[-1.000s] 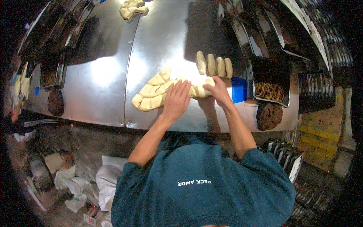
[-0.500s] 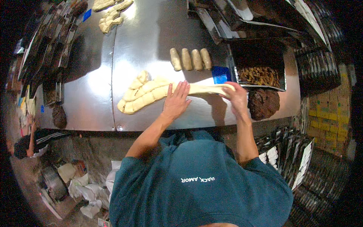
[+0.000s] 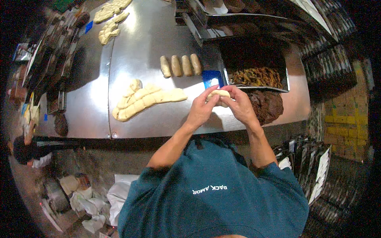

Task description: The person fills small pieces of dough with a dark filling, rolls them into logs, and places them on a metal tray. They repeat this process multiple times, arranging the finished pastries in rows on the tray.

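Observation:
Between the fingers of both hands is a small pale piece of dough (image 3: 220, 93), held over the table near its front edge. My left hand (image 3: 201, 108) pinches it from the left and my right hand (image 3: 240, 104) from the right. On the metal table to the left lies a large mass of dough (image 3: 145, 100), scored or cut into joined pieces and apart from my hands. Just beyond my fingers is a blue scraper-like flat piece (image 3: 212, 78). A dark brown mound of filling (image 3: 268, 106) sits right beside my right hand.
Several shaped dough rolls (image 3: 181, 66) stand in a row further back. A metal tray (image 3: 286, 75) holds shredded brown filling (image 3: 256, 77). Stacked dark trays (image 3: 254, 20) rise at the back right. More dough (image 3: 109, 29) lies far left. Another person (image 3: 29, 148) is at the left edge.
The long strip of dough stretched to the right is gone from the mass. A small piece is now in both hands, which have come together. The view has shifted slightly.

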A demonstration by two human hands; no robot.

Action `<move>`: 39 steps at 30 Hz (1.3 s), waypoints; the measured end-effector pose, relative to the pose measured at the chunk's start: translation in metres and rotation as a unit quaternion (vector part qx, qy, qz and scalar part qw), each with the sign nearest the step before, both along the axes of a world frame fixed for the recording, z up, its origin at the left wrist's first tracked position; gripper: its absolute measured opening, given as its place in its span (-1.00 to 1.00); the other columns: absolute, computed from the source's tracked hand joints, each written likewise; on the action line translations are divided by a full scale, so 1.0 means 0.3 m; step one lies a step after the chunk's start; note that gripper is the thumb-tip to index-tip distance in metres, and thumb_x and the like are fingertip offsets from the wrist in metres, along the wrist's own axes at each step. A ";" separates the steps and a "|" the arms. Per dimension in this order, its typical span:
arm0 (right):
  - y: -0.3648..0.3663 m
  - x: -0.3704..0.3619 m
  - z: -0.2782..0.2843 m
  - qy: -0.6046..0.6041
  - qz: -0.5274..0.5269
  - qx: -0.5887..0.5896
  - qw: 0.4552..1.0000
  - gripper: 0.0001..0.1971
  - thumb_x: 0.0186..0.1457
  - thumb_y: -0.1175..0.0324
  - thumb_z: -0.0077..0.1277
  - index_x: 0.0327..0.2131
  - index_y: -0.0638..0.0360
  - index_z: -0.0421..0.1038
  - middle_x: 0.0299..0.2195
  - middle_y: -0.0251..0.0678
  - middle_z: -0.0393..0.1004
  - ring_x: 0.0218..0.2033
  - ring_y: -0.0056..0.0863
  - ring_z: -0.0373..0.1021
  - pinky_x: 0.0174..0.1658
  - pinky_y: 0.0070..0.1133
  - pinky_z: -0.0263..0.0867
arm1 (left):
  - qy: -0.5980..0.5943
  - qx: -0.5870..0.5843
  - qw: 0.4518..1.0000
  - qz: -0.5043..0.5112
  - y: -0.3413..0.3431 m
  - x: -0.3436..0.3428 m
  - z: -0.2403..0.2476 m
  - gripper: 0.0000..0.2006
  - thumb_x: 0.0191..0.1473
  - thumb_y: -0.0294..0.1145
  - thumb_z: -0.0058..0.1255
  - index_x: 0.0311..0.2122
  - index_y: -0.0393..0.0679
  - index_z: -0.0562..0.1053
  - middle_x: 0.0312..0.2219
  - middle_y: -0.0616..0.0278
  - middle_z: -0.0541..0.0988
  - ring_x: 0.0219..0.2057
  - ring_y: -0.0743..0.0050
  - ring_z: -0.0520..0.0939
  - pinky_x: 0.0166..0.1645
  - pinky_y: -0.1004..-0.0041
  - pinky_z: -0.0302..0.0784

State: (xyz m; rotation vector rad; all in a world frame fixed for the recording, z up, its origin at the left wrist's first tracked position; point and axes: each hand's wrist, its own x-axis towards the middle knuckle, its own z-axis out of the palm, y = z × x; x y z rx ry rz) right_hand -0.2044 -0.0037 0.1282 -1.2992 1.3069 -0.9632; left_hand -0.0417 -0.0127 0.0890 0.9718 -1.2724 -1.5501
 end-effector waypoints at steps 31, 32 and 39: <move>0.051 0.142 0.315 0.192 -0.224 -0.421 0.857 -0.78 0.17 0.37 -0.12 -0.32 0.34 0.47 -0.39 -0.24 0.51 -0.37 -0.48 0.39 -0.24 -0.52 0.29 | 0.193 0.305 0.932 -0.045 0.037 0.291 -0.322 -0.49 0.17 -0.03 -0.12 0.04 -0.26 0.29 -0.06 0.04 0.44 -0.11 0.23 0.52 -0.09 0.18 0.48; 0.086 0.134 0.423 0.217 -0.351 -0.439 0.798 -0.80 0.17 0.45 -0.14 -0.27 0.34 0.47 -0.26 -0.26 0.51 -0.22 -0.46 0.39 -0.08 -0.54 0.27 | 0.138 0.259 0.956 -0.012 -0.014 0.333 -0.336 -0.52 0.17 -0.09 -0.12 0.04 -0.26 0.30 -0.07 0.04 0.45 -0.12 0.24 0.52 -0.09 0.21 0.48; 0.150 0.282 0.013 0.363 -0.066 -0.086 0.926 -0.53 0.10 0.22 -0.07 0.04 0.27 0.20 -0.06 0.02 0.34 -0.02 -0.11 0.25 0.05 -0.26 0.16 | -0.016 0.156 0.979 0.128 -0.123 0.359 -0.245 -0.66 0.15 -0.29 -0.12 -0.02 -0.26 0.37 -0.11 0.14 0.49 -0.10 0.31 0.53 -0.08 0.36 0.48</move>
